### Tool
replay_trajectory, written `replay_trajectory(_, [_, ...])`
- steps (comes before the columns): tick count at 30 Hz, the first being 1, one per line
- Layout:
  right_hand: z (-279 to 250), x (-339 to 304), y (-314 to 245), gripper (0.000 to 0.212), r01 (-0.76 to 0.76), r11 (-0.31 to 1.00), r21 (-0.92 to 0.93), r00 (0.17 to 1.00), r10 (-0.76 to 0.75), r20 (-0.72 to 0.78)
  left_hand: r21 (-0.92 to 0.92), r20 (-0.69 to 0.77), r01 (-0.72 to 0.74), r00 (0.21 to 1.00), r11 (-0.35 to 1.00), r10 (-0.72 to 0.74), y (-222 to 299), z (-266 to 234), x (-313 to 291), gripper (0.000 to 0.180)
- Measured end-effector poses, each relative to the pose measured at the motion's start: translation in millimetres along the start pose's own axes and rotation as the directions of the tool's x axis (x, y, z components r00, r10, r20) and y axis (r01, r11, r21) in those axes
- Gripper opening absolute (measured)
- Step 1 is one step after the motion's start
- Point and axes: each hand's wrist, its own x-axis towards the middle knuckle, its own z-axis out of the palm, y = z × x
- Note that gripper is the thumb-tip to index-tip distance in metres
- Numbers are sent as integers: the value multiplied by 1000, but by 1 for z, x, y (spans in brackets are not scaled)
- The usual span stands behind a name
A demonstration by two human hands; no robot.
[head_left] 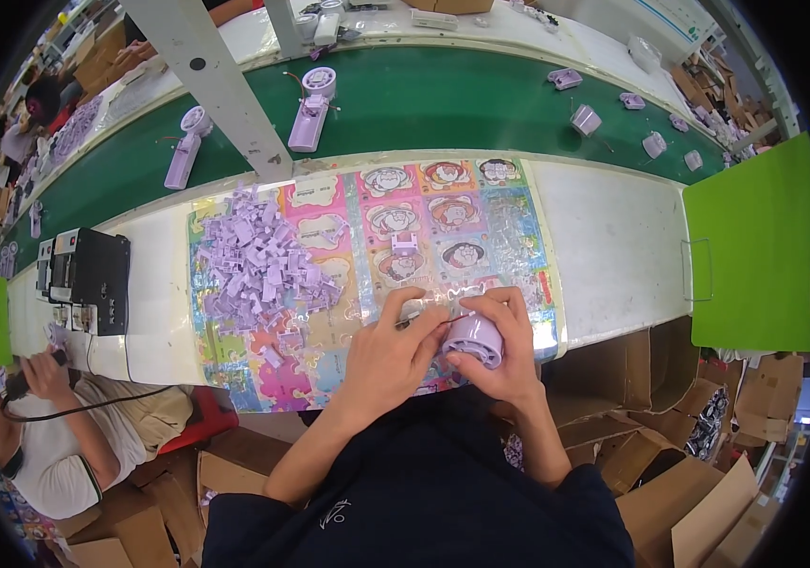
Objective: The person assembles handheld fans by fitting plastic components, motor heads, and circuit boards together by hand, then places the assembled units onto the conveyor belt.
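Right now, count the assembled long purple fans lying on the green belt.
2: one long purple fan at the belt's left, another beside the white post; more may be hidden farther along the green belt.

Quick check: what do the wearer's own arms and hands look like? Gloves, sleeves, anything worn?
Both hands bare: no gloves, no rings or watch visible on the left hand or right hand. Forearms uncovered; no cuffs over the wrists. A dark navy garment with a small pale mark near the left elbow fills the lower frame.

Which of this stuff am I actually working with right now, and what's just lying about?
In hand:
left hand
right hand
round lilac part, held by both
lilac clip pile
cartoon mat

Lying about:
lilac fans on green belt
black box
cardboard boxes
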Motion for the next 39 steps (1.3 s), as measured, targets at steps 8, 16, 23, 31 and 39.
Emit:
replay_trajectory(8, [-2,2,-2,60,0,999,49,1000,1,-20,-57,-114,21,993,998,-28,2,9,-7,24])
replay_trajectory(16, [1,-5,4,58,-101,979,178,993,111,-47,-120,-118,1,993,993,-15,0,6,-7,18])
replay_trajectory(23, [-3,3,4,56,-206,943,261,976,217,-14,-330,-67,4,997,944,-28,1,-6,-5,10])
replay_trajectory(31, [-3,7,0,58,-219,947,236,974,227,-7,-430,-69,-6,997,903,-26,-4,-12,-4,8])
replay_trajectory(39, [-10,10,-5,66,-194,946,259,981,191,37,-439,-82,-10,996,898,-29,6,-9,-1,30])
